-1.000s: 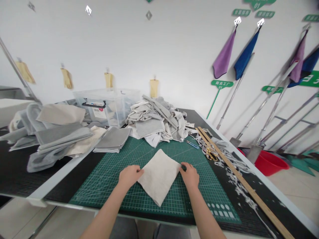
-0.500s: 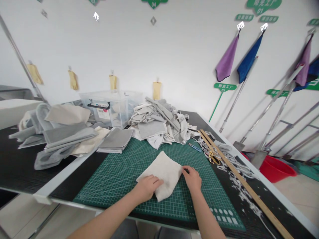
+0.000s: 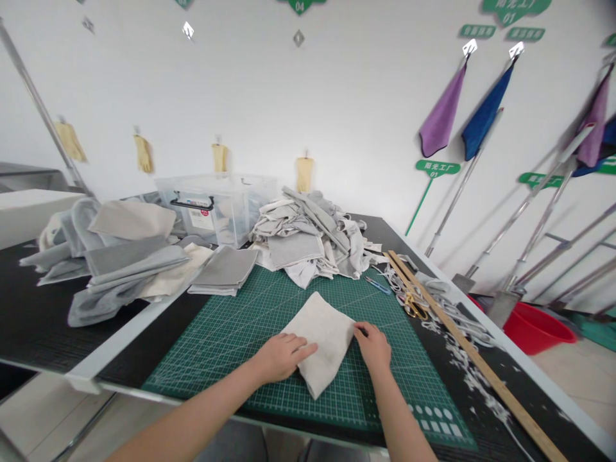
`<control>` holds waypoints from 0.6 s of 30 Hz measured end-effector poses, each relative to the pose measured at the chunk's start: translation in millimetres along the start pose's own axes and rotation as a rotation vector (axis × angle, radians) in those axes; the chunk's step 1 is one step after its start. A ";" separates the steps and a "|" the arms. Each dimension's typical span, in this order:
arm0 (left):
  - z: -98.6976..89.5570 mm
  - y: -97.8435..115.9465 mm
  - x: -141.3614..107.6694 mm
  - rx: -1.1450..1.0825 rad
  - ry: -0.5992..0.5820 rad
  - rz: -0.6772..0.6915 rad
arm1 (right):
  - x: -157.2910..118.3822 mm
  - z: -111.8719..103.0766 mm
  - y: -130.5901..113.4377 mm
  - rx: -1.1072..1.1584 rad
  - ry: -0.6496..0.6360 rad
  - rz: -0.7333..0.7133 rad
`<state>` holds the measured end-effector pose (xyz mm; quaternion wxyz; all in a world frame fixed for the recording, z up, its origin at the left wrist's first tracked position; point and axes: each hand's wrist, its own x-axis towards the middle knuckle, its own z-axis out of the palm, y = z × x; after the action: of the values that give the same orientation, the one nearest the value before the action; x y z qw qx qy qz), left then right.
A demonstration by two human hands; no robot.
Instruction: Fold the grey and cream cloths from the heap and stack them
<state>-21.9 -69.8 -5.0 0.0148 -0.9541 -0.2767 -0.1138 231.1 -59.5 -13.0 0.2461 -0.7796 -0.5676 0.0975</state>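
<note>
Cream cloth [image 3: 327,337] lies flat on the green cutting mat [image 3: 231,333], right in front of the person & btwn the two hands: it's to the R of the L hand [image 3: 280,358] and to the L of the R hand [image 3: 374,346], both touching it. Approx. square, set diamond-wise, so no strong long axis; the diagonal that shows best runs from far corner to near corner, straight out from the person, w/ one hand either side of that line. R hand is out at the side corner, thumb & index fingertips together, pinching cloth. L hand reaches further in, palm down over the lower-L edge, thumb apart from the fingers, resting on top rather than clamped; can't tell if a fingertip is tucked under, & it hides most of the L corner. Cloth looks thin, soft, matte, slightly wavy at the near edges, prob. quite limp. Mat looks smooth, w/ pale printed grid. Beyond: neat grey folded stack [image 3: 225,268] at the mat's far L, rumpled heap of grey/white cloth [image 3: 296,247] at its far edge, clear plastic bin [image 3: 238,224] behind. R side: blue-handled tool [image 3: 378,285], gold-handled scissors [image 3: 416,309], long straight wood strip [image 3: 476,359], fluffy white scraps [image 3: 462,367] on black tabletop [image 3: 132,356].
</note>
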 end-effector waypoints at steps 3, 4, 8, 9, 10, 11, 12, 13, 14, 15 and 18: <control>2.6 5.3 3.0 -0.021 -0.017 0.007 | 0.3 0.6 0.3 0.004 -0.002 0.007; 4.0 7.0 4.4 -0.037 -0.023 0.011 | 0.4 0.6 0.4 0.006 -0.002 0.009; 7.9 9.2 10.5 -0.167 -0.008 -0.084 | 0.4 -0.4 0.3 0.015 -0.003 0.009; 6.4 7.2 12.1 -0.215 0.006 -0.159 | 0.4 -0.7 0.4 0.017 -0.004 0.008; 2.9 3.6 13.6 -0.269 0.026 -0.244 | 0.3 -0.9 0.5 0.020 -0.005 0.006; -2.8 -1.5 15.2 -0.325 0.047 -0.325 | 0.3 -0.9 0.8 0.022 -0.007 0.003; -10.9 -8.2 16.5 -0.379 0.065 -0.391 | 0.4 -0.8 1.2 0.025 -0.007 0.000; -21.6 -16.2 17.5 -0.429 0.080 -0.439 | 0.6 -0.5 1.8 0.028 -0.007 -0.003; -34.6 -25.3 18.0 -0.472 0.090 -0.470 | 0.9 0.1 2.5 0.030 -0.007 -0.006; -49.6 -34.9 17.6 -0.502 0.092 -0.496 | 1.4 0.7 3.3 0.033 -0.007 -0.008; -101.6 -64.0 10.7 -0.554 0.026 -0.510 | 3.4 2.9 6.1 0.041 -0.012 -0.012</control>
<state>-68.3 -19.3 94.2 -0.2692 -0.8208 -0.4639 -0.1965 236.1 -57.0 -18.1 0.2594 -0.7703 -0.5717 0.1122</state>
